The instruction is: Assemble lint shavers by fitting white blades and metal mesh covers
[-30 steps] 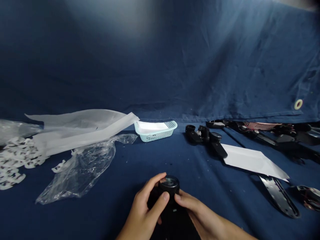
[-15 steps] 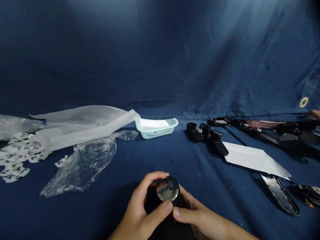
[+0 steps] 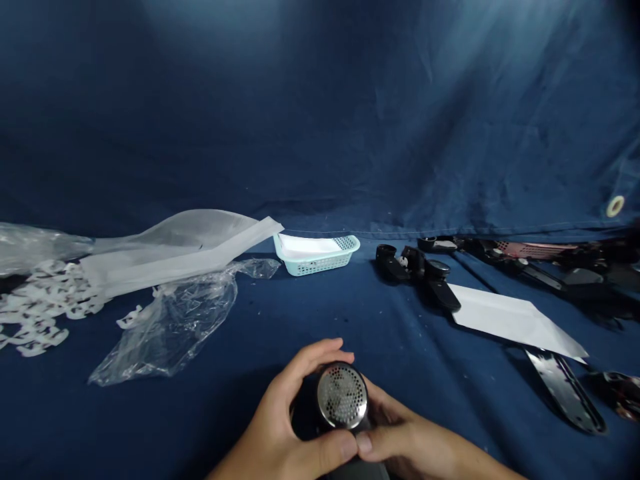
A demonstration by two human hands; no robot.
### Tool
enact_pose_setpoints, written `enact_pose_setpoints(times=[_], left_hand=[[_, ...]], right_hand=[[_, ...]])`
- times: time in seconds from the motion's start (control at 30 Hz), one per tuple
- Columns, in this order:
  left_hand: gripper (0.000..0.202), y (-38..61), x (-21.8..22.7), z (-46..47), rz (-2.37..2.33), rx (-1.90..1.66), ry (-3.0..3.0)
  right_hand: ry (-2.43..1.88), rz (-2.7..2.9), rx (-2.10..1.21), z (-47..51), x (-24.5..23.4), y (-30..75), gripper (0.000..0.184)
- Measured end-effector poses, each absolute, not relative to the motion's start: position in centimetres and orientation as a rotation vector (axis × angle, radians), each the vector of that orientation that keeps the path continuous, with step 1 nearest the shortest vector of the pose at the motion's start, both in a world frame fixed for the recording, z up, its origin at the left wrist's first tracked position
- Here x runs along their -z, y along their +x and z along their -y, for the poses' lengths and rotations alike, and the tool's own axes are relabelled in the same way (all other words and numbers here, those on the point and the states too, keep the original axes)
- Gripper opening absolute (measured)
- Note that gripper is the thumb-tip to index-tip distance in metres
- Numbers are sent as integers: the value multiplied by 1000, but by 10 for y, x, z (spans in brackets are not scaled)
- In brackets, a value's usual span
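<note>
Low in the middle of the head view is a black fabric shaver with a round, perforated metal head facing up towards me. My left hand curls round its left side, fingers behind the head and thumb at the near side. From the right, my right hand closes on the body just below the head. Both thumb tips meet below the metal rim. The lower body is partly hidden by my hands and runs out of the picture.
A light-blue basket holding white paper stands ahead. On the left lie a clear plastic bag, white foam sheeting and several small white parts. Black housings, white paper and a glossy black shell lie on the right.
The shaver has tilted, so its perforated head faces me more fully and sits slightly lower and to the right. My left fingers reach further over behind it. The hand at the far right edge is gone.
</note>
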State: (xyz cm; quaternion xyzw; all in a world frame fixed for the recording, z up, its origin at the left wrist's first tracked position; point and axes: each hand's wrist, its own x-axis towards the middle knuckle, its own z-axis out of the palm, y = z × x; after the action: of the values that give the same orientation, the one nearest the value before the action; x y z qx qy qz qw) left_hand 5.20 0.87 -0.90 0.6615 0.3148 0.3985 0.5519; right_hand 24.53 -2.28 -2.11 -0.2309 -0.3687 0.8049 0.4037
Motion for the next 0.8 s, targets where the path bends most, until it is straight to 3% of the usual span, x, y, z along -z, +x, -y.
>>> enact_pose_setpoints(times=[0.17,0.43,0.8], left_hand=[[72,52,8,-7,-815,-934,1742],[62,57,2,-5,-833,-1256,2250],[54,60,9,-3,-914,-1310,2288]], right_hand=[[-582,795,-2075,23,24,243,71],[-540,742,-2069,22,26,240,58],[-488,688,-2105,22,26,240,56]])
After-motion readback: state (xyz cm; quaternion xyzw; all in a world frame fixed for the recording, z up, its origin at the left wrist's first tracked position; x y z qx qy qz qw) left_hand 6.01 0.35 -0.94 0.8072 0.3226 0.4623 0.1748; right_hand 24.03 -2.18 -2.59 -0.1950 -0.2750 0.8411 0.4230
